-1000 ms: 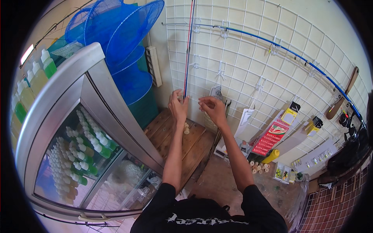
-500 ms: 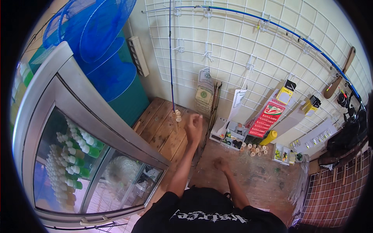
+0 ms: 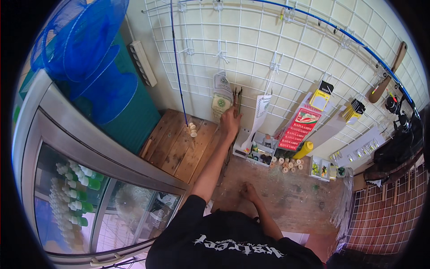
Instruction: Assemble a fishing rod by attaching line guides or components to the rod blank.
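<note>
My left hand (image 3: 230, 122) reaches far forward, fingers apart, beside a hanging strip of pale green-and-white packets (image 3: 221, 103). Thin dark rods (image 3: 239, 101) stand upright just past its fingertips; whether it touches them I cannot tell. My right hand (image 3: 247, 192) is low over the wooden tabletop (image 3: 286, 201) with its fingers curled in; anything inside them is hidden. To the left of my left hand, pale wooden spools (image 3: 192, 130) lie by the foot of a thin blue rod (image 3: 179, 76) on a plank surface (image 3: 172, 150).
A white compartment tray (image 3: 260, 154) with small bottles, several round wooden spools (image 3: 286, 164), a yellow bottle (image 3: 304, 149) and red packets (image 3: 297, 130) line the back. A glass cabinet (image 3: 112, 166) stands at left. White wire grid (image 3: 251, 54) covers the wall; blue nets (image 3: 103, 96) hang far left.
My left hand has moved forward from above the plank surface to the hanging packets and rods. My right hand stays low over the tabletop. The whole view has shifted a little.
</note>
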Demonstrator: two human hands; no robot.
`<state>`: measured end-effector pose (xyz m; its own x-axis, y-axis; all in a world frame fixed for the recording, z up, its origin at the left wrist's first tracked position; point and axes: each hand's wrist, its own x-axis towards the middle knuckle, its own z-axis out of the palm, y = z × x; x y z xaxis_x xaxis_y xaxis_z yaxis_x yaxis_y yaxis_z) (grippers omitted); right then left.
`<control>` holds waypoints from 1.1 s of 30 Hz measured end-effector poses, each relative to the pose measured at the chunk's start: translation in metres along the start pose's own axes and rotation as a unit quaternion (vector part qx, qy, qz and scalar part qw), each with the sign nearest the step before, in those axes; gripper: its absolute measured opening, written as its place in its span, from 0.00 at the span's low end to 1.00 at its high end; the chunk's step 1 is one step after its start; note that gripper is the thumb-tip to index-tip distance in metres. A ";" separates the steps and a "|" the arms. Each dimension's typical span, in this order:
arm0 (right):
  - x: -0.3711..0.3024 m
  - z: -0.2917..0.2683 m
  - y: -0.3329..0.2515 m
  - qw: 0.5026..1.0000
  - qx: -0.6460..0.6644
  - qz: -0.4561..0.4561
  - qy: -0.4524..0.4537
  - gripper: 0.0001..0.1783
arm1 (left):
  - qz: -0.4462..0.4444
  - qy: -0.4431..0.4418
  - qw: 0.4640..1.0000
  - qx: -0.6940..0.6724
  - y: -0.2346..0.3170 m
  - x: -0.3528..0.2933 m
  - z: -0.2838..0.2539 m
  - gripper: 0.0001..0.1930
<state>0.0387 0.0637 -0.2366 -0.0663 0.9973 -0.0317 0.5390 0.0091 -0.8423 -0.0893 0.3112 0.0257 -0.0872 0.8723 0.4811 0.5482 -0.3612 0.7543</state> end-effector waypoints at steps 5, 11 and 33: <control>0.001 -0.003 -0.004 0.999 0.017 0.022 -0.017 0.19 | -0.064 -0.042 0.997 0.006 -0.036 -0.010 0.007 0.10; 0.001 -0.005 -0.002 0.999 0.028 0.023 -0.017 0.18 | -0.104 -0.049 0.992 0.043 -0.063 -0.032 0.021 0.10; 0.000 -0.011 -0.014 0.996 0.061 0.059 -0.024 0.14 | -0.033 -0.032 0.998 0.045 -0.076 -0.040 0.035 0.04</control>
<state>0.0402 0.0641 -0.2187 -0.0506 0.9862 -0.1574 0.4387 -0.1196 -0.8906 -0.0986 0.3157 -0.0665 -0.0737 0.9140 0.3990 0.6163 -0.2728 0.7387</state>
